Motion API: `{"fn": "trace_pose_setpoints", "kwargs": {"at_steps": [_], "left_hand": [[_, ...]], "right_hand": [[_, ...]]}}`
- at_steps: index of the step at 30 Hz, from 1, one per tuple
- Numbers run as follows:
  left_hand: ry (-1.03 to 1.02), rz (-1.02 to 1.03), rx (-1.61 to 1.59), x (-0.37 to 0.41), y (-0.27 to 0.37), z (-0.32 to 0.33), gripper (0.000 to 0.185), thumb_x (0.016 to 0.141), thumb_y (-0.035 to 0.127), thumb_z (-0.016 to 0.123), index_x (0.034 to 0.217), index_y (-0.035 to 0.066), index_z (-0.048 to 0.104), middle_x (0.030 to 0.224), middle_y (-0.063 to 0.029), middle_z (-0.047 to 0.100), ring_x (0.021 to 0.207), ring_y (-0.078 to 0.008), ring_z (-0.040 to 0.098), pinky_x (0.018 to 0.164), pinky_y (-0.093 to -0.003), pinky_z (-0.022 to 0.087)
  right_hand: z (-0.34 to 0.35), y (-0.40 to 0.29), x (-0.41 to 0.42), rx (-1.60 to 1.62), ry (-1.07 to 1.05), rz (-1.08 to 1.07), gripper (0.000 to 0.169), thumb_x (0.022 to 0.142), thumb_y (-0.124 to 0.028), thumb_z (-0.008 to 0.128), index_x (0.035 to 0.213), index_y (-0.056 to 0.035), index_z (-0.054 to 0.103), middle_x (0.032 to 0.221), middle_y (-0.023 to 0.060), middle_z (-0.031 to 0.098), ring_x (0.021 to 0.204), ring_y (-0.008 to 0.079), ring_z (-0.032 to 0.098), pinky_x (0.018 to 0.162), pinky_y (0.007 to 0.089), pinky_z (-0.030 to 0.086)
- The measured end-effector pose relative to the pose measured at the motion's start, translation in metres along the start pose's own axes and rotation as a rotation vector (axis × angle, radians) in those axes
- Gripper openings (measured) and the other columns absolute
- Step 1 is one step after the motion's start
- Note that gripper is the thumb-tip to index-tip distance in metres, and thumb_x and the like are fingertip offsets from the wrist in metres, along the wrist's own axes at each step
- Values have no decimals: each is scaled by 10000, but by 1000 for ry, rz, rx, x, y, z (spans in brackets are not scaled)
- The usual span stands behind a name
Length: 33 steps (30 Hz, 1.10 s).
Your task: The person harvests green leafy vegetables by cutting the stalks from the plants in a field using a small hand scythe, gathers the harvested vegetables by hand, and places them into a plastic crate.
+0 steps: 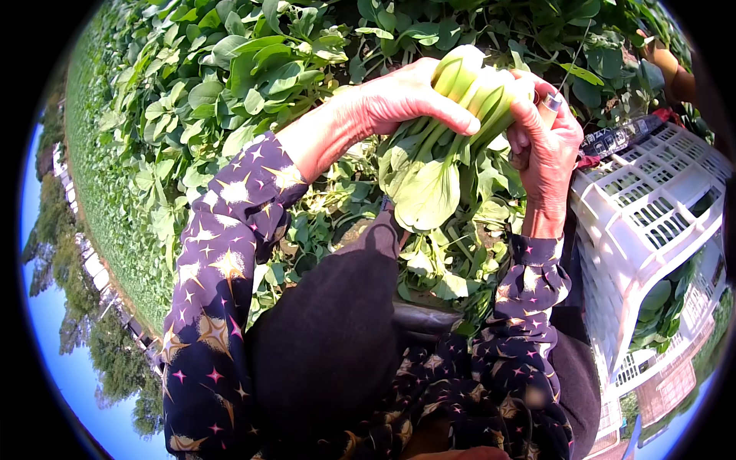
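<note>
A bunch of leafy green vegetables, probably bok choy (428, 187), hangs in front of me with its pale stem ends up and its leaves down. My left hand (422, 100) grips the stems from the left, the thumb lying across them. On the right side of the stems, the fingertips of my right hand (543, 129) touch the bunch. That hand also holds a tool with a wooden handle (549, 109), a metal collar and a thin blade pointing up; the blade is seen nearly edge-on.
Dense leafy plants (230, 86) grow in front and to the left. A white plastic crate (650, 201) stands at my right, with greens visible through its openings and a dark printed packet (621, 135) beside it. Loose leaves (451, 284) lie on the ground by my legs.
</note>
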<state>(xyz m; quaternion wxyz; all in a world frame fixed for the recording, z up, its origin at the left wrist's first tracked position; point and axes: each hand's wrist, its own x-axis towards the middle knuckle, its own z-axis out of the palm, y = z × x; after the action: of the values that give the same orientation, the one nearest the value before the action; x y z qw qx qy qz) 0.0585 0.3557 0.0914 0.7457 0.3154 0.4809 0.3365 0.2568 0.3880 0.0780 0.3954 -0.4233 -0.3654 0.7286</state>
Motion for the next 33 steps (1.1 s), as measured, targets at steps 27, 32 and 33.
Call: {"fn": "trace_pose_setpoints", "kwargs": {"at_steps": [27,32,33], "left_hand": [[-10,-109,-406,50,-43,-6,398,745,125,801,1093,10,647,973,-110,701,860,-195,697,829,-363,574],[116,-70,-477,38,-56,-20,387,754,92,770,1104,-2,635,963,-114,697,834,-204,698,797,-376,587],[114,-84,-484,37,-56,-24,388,756,85,763,1109,-5,631,958,-116,697,829,-206,698,792,-377,589]], "right_hand": [[-37,83,41,-72,214,25,268,890,-281,704,1035,-59,664,704,-70,557,555,3,469,502,154,376],[9,51,18,-63,158,80,280,850,-178,748,1060,-13,662,701,-20,573,547,2,462,481,156,349],[7,44,19,-127,141,91,283,848,-167,748,1061,-3,659,704,-16,577,540,7,460,479,161,352]]}}
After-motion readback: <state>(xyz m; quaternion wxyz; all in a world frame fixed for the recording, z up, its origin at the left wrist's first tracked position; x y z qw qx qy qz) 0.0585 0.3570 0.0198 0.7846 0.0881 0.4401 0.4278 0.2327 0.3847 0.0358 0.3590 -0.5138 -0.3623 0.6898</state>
